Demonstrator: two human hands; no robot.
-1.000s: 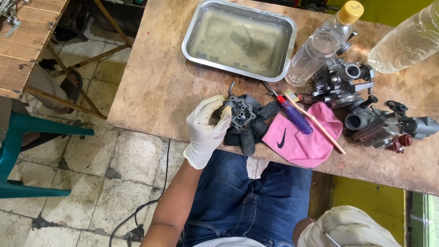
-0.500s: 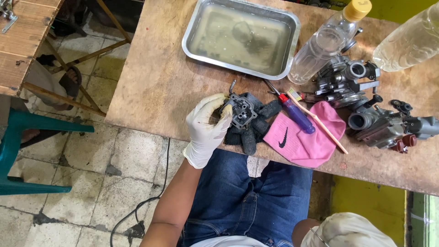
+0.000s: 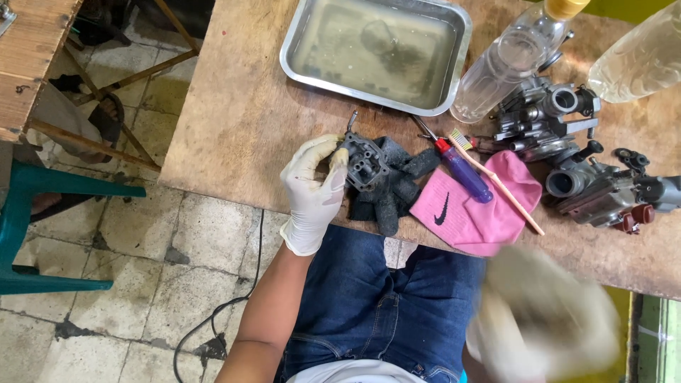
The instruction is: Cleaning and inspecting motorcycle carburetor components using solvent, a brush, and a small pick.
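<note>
My left hand, in a white glove, grips a dark metal carburetor body at the near edge of the wooden table. The part rests on a black glove lying flat on the wood. My right hand, also in a pale glove, is a blur low at the right, over my lap and below the table edge. Whether it holds anything is not clear. Just right of the part lie a pink cloth, a screwdriver with a blue handle and a toothbrush.
A steel tray of cloudy liquid stands at the back of the table. Two clear plastic bottles and two whole carburetors crowd the right side. A teal stool and a wooden bench stand on the tiled floor at left.
My right hand has come up from the bottom right corner and now shows larger and blurred. My left hand stays on the carburetor body.
</note>
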